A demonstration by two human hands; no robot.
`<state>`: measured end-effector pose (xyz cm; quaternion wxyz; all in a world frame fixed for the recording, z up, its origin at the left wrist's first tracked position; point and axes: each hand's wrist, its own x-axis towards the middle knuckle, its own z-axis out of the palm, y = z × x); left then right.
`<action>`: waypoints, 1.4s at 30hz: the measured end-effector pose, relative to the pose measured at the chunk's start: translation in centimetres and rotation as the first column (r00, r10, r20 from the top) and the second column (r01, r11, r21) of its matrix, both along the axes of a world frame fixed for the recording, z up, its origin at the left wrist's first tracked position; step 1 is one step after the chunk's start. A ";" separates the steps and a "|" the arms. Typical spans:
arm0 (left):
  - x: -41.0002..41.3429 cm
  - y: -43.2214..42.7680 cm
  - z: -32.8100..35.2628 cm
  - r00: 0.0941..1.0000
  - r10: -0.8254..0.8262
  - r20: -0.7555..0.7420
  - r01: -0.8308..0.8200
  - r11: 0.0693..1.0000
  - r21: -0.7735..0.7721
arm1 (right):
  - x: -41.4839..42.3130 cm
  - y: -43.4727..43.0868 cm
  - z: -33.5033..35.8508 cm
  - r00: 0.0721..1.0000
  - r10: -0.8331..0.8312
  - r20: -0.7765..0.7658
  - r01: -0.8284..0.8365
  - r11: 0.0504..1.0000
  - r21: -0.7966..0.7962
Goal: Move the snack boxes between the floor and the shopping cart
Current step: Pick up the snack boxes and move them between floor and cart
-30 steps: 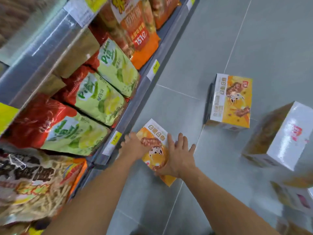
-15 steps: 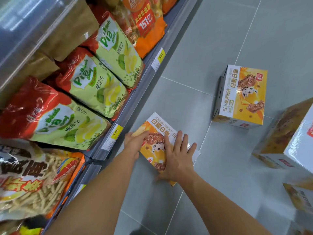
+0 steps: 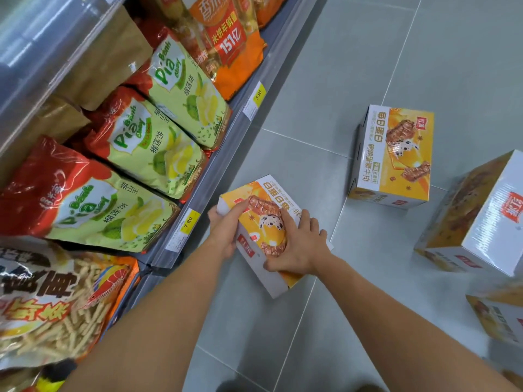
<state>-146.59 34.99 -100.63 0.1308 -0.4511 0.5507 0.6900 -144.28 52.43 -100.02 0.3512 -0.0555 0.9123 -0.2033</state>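
Note:
An orange and white snack box (image 3: 261, 205) lies tilted on the grey floor beside the shelf base. My left hand (image 3: 225, 230) grips its left edge, thumb on top. My right hand (image 3: 300, 246) lies over its right side, fingers spread across the face and curled round the edge. A second snack box (image 3: 396, 154) stands on the floor to the right. A third snack box (image 3: 481, 216) lies further right, mostly white. Part of another box (image 3: 501, 315) shows at the lower right edge. No shopping cart is in view.
A store shelf (image 3: 249, 114) with yellow price tags runs along the left, packed with snack bags (image 3: 147, 142). Grey floor tiles (image 3: 353, 66) stretch up and to the right of the boxes.
Both hands have closed more firmly on the box; it has tipped up and turned a little, showing its white side. The view has shifted slightly closer.

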 end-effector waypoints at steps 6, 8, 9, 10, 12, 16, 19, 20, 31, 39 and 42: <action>-1.9 2.2 6.6 0.984 -0.110 0.143 0.131 0.980 -0.147 | -0.4 2.4 6.4 0.995 -0.055 0.087 0.066 0.989 -0.136; -2.1 3.5 10.1 0.979 -0.127 0.160 0.155 0.972 -0.177 | 0.3 2.7 10.2 0.997 -0.076 0.008 0.076 0.985 -0.158; -2.2 4.3 12.3 0.978 -0.126 0.169 0.157 0.969 -0.189 | 0.7 2.8 12.6 0.995 -0.089 -0.050 0.081 0.987 -0.140; -2.4 5.0 14.6 0.977 -0.119 0.176 0.153 0.969 -0.192 | 1.1 2.8 14.9 0.988 -0.096 -0.122 0.083 0.991 -0.107; -2.7 6.4 19.8 0.975 -0.113 0.189 0.152 0.967 -0.206 | 1.9 3.0 20.1 0.961 -0.091 -0.262 0.092 0.996 -0.011; -4.0 9.2 31.7 0.965 -0.124 0.230 0.185 0.946 -0.268 | 3.4 3.7 31.9 0.906 -0.076 -0.416 0.141 0.982 0.127; -4.6 11.2 40.8 0.963 -0.134 0.236 0.184 0.962 -0.203 | 3.9 4.2 41.0 0.874 -0.101 -0.475 0.199 0.967 0.162; -4.6 11.8 43.5 0.958 -0.149 0.245 0.198 0.961 -0.192 | 3.9 4.5 43.7 0.867 -0.093 -0.489 0.203 0.963 0.178; -5.6 18.8 69.8 0.903 -0.422 0.081 0.425 0.848 -0.315 | 5.1 11.7 70.1 0.722 -0.063 -0.689 0.264 0.946 0.190; 3.4 23.7 80.3 0.095 -0.989 -0.113 0.323 0.138 -0.936 | 15.2 17.7 80.6 0.627 -0.254 -0.737 0.543 0.820 0.179; 8.1 25.1 80.9 -0.462 -0.882 0.088 -0.052 -0.072 -0.996 | 21.1 20.7 82.8 0.613 -0.279 -0.739 0.627 0.741 0.241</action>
